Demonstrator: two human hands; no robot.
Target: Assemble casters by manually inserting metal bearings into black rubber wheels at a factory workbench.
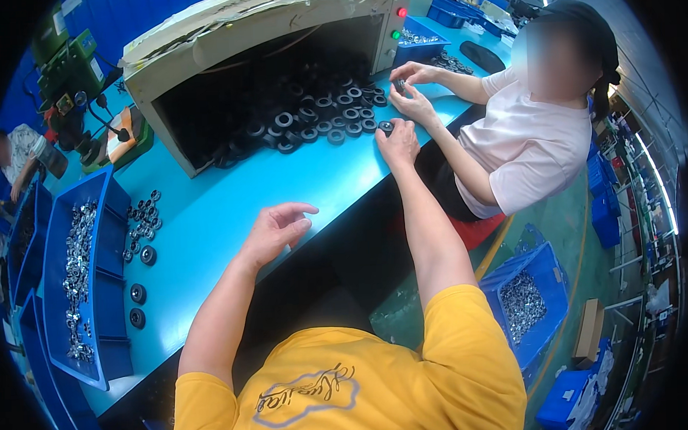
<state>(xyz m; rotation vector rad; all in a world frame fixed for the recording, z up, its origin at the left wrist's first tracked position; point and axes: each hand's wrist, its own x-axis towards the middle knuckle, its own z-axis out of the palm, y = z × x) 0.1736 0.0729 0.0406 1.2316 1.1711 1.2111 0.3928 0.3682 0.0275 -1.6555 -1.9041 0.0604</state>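
My right hand [399, 145] is closed on a small round dark part [386, 127], just beside the right end of a heap of black rings [311, 129]. My left hand [273, 234] hovers over the near edge of the blue-green table [208, 242], its index finger and thumb apart and nothing in its grasp. Three dark round pieces with metal centres, one of them a black wheel-like piece [148, 256], lie at the table's left side. Behind them sits a cluster of small shiny metal parts [143, 218].
A cream metal housing [277, 35] with a dark opening stands over the rings. Blue bins flank the table, one tub [108, 284] holding metal parts. On the right, a co-worker [538, 140] handles a small part. A floor crate [548, 306] holds metal pieces.
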